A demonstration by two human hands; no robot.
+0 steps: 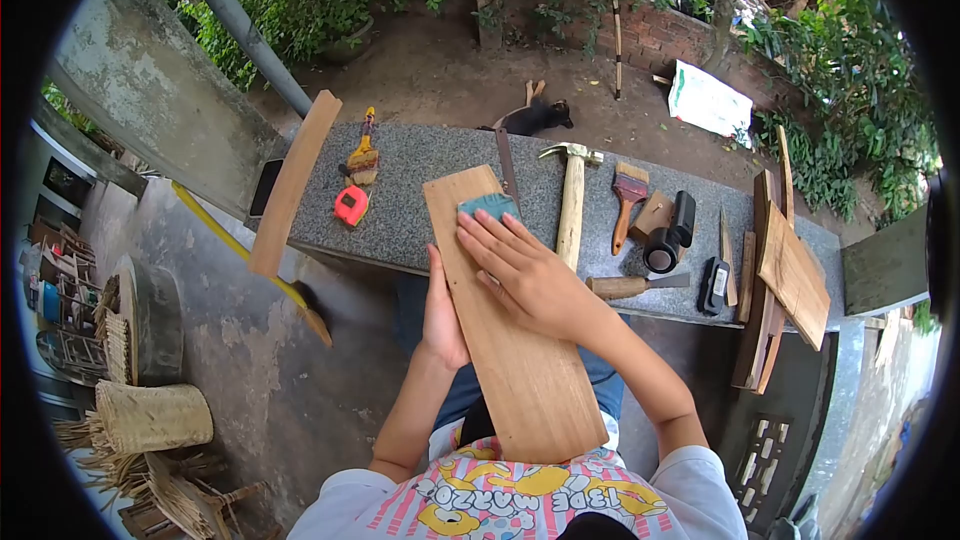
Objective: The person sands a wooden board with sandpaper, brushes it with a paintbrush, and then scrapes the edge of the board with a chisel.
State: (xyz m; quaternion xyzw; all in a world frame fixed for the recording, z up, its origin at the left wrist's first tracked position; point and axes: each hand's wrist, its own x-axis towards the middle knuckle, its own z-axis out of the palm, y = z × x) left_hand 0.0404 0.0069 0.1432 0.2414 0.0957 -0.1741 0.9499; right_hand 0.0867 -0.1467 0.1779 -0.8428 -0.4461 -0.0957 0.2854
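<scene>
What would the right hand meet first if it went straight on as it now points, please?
Probably the yellow brush: past the pad and the board, the line of the right hand runs over the table roughly towards it. Height is unclear, so it may miss.

I sit on an open-air porch set up as a small woodworking spot: a granite ledge (400, 225) ahead at twelve o'clock holds a claw hammer (572, 200) and a tape measure (351, 205); beyond lie a dirt yard (430, 65) and leafy shrubs (300, 0), with woven baskets (155, 414) at eight o'clock.
</scene>
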